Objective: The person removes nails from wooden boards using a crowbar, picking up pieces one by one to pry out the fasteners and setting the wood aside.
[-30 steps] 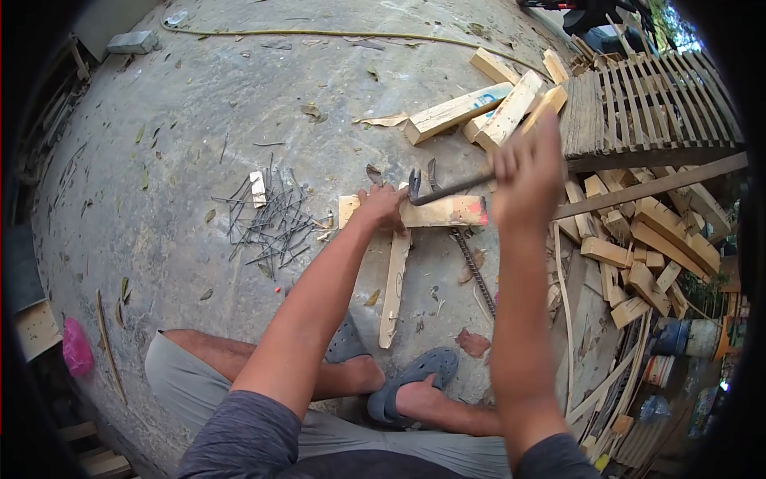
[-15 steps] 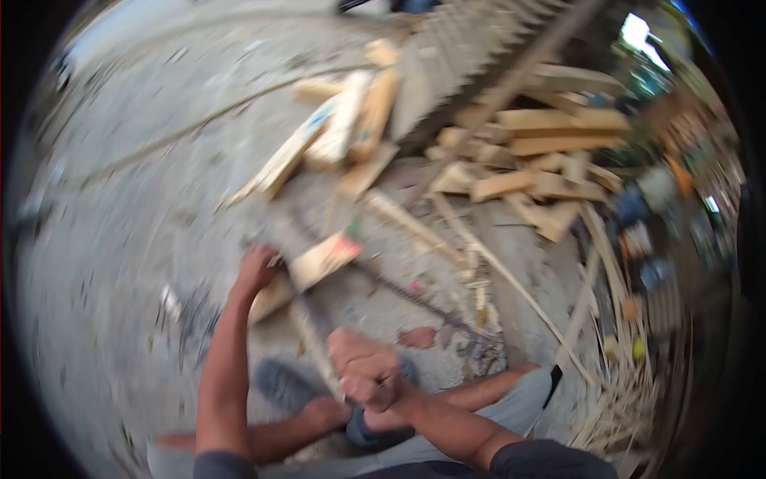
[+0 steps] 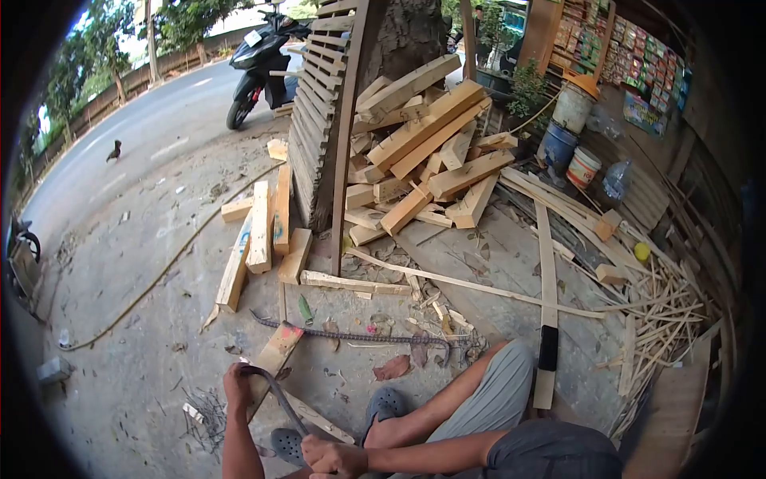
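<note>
A dark curved metal bar (image 3: 281, 393) runs between my two hands. My left hand (image 3: 237, 385) is closed around its upper, bent end, beside a short wooden block (image 3: 275, 351) with a pink-red mark at its far end. My right hand (image 3: 333, 457) is wrapped round the bar's lower end, close to my legs. Under the bar, a narrow wooden piece (image 3: 319, 418) lies on the ground. A dark ridged rod (image 3: 375, 338) stretches across the concrete beyond the block.
Thick wood pieces (image 3: 261, 227) stand or lie ahead, near a slatted panel (image 3: 315, 120). A large pile of lumber (image 3: 431, 132) is beyond. Thin strips (image 3: 662, 295) lie at right, by a phone-like black object (image 3: 548, 348). A motorbike (image 3: 259, 64) is parked by the road.
The view has tilted up and turned, so the road and motorbike show more. Both hands appear lower in the frame, still on the bar. The blur has cleared.
</note>
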